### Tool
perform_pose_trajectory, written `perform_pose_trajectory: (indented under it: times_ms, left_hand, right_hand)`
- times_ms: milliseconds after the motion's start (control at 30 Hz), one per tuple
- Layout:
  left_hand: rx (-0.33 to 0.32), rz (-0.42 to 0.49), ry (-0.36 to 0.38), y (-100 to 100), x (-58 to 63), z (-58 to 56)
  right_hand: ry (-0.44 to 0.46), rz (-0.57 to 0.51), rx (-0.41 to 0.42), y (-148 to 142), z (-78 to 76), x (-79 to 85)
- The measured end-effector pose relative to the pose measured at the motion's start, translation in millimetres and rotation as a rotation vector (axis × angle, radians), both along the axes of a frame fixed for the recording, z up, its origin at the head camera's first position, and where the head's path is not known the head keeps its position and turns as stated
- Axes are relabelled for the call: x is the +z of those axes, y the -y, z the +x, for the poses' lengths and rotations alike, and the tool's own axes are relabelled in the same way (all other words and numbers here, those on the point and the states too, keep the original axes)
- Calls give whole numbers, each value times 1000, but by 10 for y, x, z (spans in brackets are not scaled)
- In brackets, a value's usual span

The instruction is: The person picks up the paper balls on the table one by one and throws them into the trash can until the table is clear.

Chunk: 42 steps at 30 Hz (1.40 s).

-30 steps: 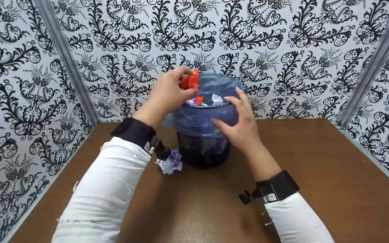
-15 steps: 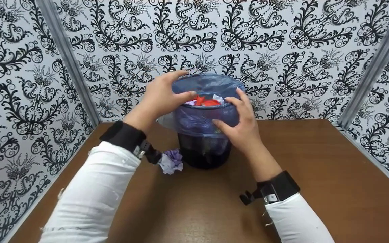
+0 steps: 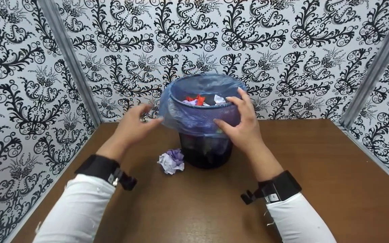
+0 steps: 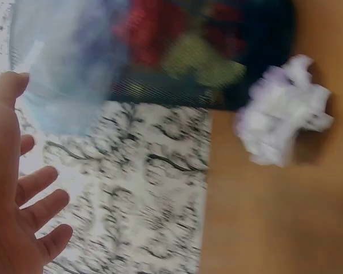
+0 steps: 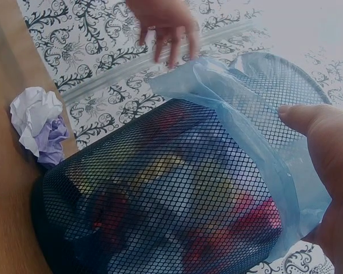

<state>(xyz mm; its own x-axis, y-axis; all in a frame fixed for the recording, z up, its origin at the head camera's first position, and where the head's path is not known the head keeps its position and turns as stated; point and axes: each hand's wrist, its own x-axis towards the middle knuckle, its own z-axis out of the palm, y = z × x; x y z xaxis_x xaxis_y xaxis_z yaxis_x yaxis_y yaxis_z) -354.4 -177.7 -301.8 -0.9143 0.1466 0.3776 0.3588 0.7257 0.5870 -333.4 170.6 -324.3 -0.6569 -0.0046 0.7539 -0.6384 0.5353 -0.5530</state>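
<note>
A dark mesh wastebasket (image 3: 206,153) stands upright on the table, with a blue translucent bag (image 3: 186,116) folded over its rim. Crumpled red paper (image 3: 199,99) and a white piece (image 3: 218,99) show inside it; more coloured paper shows through the mesh in the right wrist view. My right hand (image 3: 245,125) holds the basket's right side at the rim, thumb on the front and fingertips over the edge. Left of the basket, my left hand (image 3: 132,125) is empty, fingers apart, near the bag's loose edge. A white and purple crumpled paper ball (image 3: 171,162) lies by the basket's base.
The brown table (image 3: 316,162) is bounded by walls (image 3: 299,67) with a black-and-white floral pattern, close behind the basket. Grey metal posts (image 3: 68,64) mark the corners. Each wrist wears a black camera strap (image 3: 279,187).
The left hand let the red paper go into the wastebasket, then drew back left and down, blurred by motion. My right hand stayed at the rim.
</note>
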Motion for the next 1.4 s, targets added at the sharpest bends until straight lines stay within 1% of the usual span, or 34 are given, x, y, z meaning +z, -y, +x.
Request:
perform_pose_trajectory:
  times_ms: [67, 167, 233, 333, 433, 567, 667, 800, 1000, 1100, 1233, 1400]
  left_hand:
    - [-4, -10, 57, 33, -182, 14]
    - [-24, -32, 137, 26, -424, 50]
    - [-37, -41, 184, 3, -567, 80]
    - [-54, -68, 223, -50, -745, 121]
    - [-84, -104, 220, -101, -894, 144]
    - [-112, -175, 170, -152, -1052, 151]
    - [-115, -219, 138, -162, -1148, 148]
    - [-136, -213, 128, -159, -1222, 142]
    - [-185, -173, 127, -152, -1252, 137]
    - [-215, -152, 133, -144, -1241, 154]
    - [-242, -146, 122, -133, -1212, 182]
    - [-239, -165, 103, -98, -1154, 204]
  right_hand:
    - [-2, -4, 1, 0, 5, 1]
    - [-4, -4, -5, 0, 6, 2]
    - [-3, -2, -8, 1, 7, 4]
    - [2, 1, -11, 2, 9, 7]
    - [8, 2, -11, 2, 13, 13]
    - [9, 4, -11, -1, 15, 15]
    - [8, 8, -12, -2, 13, 9]
    - [5, 11, -13, -2, 9, 5]
    - [5, 12, -11, -3, 12, 13]
    - [10, 1, -3, 2, 16, 18]
    - [15, -9, -2, 7, 18, 13]
    - [10, 0, -10, 8, 18, 12]
